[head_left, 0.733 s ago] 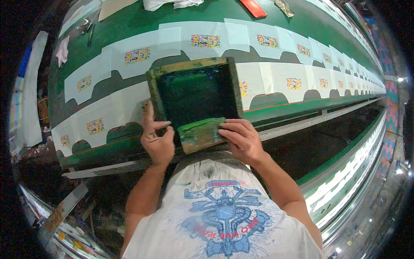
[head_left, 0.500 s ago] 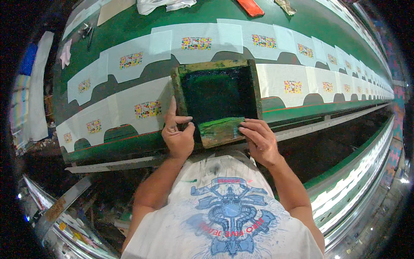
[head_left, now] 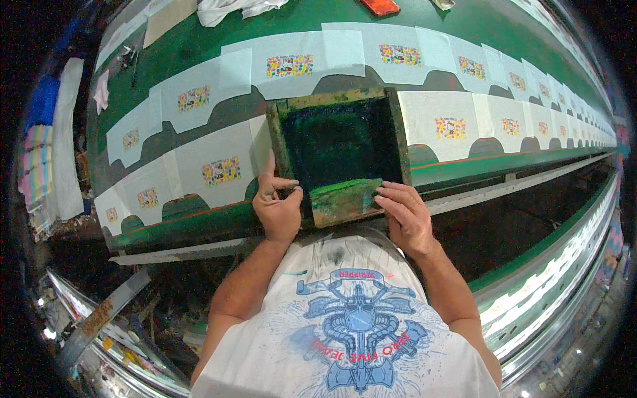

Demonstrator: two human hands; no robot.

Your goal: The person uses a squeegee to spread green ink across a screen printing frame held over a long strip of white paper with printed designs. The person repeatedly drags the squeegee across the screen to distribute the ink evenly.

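A wooden screen-printing frame (head_left: 403, 136) with dark, green-stained mesh lies over the near row of white fabric pieces (head_left: 192, 166). Across its near end is a worn wooden board (head_left: 348, 204) smeared with green ink. My left hand (head_left: 279, 211) grips the frame's near left corner, index finger stretched along the side rail and the other fingertips bent over the rim. My right hand (head_left: 408, 219) is closed on the near right corner, fingertips against the board's right end. Fabric under the frame is hidden.
Two rows of fabric pieces with colourful printed panels (head_left: 289, 66) run along the green table (head_left: 279, 36). At the far side lie an orange packet (head_left: 380, 6) and white cloth (head_left: 239, 8). A metal rail (head_left: 511, 178) follows the near edge; folded cloths (head_left: 40, 166) are stacked left.
The frame and both hands sit slightly farther right relative to the fabric prints. My grip looks much the same, and the whole view has shifted a little.
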